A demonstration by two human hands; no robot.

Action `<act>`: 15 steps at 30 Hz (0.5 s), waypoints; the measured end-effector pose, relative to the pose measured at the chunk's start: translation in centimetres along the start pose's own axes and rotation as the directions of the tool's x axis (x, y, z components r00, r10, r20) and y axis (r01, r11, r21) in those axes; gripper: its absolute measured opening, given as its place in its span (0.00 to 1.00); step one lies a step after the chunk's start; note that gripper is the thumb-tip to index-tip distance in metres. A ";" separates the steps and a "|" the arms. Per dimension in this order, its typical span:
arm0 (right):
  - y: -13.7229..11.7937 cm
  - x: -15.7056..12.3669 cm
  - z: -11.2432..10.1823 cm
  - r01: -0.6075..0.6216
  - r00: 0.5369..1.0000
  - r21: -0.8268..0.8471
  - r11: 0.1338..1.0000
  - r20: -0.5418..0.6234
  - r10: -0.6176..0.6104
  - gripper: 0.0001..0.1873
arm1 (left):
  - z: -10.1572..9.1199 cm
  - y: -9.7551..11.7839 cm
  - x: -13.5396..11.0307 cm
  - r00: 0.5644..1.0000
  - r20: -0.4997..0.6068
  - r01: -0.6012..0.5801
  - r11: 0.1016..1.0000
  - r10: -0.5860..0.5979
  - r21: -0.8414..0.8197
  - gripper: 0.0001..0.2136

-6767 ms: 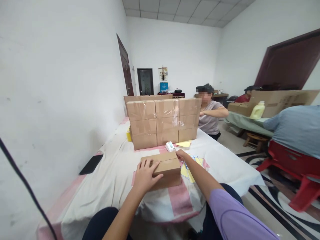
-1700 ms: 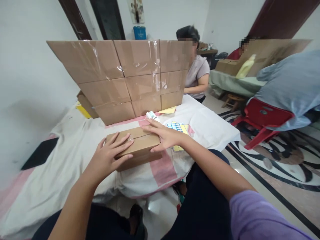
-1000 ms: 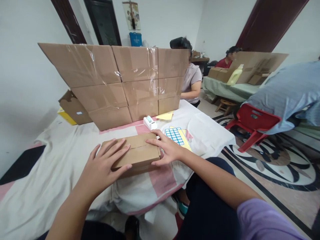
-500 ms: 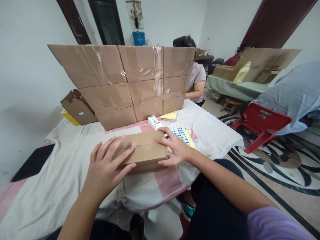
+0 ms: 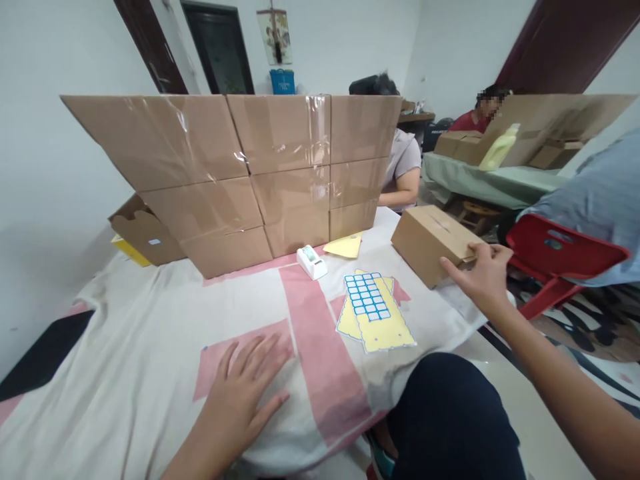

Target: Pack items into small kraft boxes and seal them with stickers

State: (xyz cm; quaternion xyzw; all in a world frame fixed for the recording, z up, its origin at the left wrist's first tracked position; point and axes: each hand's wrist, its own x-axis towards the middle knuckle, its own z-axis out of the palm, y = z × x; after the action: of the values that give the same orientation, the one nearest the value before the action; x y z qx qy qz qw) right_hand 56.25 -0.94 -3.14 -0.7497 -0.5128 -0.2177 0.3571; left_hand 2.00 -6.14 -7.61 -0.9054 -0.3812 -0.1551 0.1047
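A small brown cardboard box (image 5: 425,241) sits at the right edge of the cloth-covered table (image 5: 125,373). My right hand (image 5: 480,272) grips its near right corner, fingers curled over the top. Flat on the pink and white cloth near the front edge lies my left hand (image 5: 245,393), fingers spread, holding nothing. Yellow sheets with blue-bordered labels (image 5: 373,310) lie between the two hands. A small white device (image 5: 311,261) stands just beyond them.
A taped stack of brown boxes (image 5: 260,173) forms a wall across the table's back, with an open box (image 5: 143,230) at its left. A person (image 5: 403,167) sits behind it. To the right are a red chair (image 5: 560,257), another table with a yellow bottle (image 5: 497,150), and more people.
The small box has gone from in front of me, under both hands, to the table's right edge with my right hand. My left hand now rests flat on the cloth.
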 end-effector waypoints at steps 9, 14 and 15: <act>-5.8 11.3 13.7 -0.175 0.954 -0.142 0.974 0.221 0.203 0.41 | 4.8 1.0 1.4 0.962 0.272 0.023 0.981 0.030 -0.191 0.29; -10.6 12.6 14.2 -0.202 0.940 -0.160 0.966 0.246 0.238 0.48 | 2.8 0.7 2.1 0.939 0.334 0.244 0.851 -0.087 -0.465 0.17; -12.3 11.8 13.7 -0.139 0.968 -0.137 0.981 0.192 0.164 0.47 | 2.2 0.1 2.3 0.935 0.328 0.302 0.778 -0.131 -0.550 0.15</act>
State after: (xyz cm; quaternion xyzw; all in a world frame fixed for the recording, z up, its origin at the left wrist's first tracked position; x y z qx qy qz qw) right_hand 48.81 19.40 -0.09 -0.8255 -0.4732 -0.1433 0.2722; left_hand 4.05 -4.01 -8.82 -0.8543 -0.4268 -0.1518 -0.2550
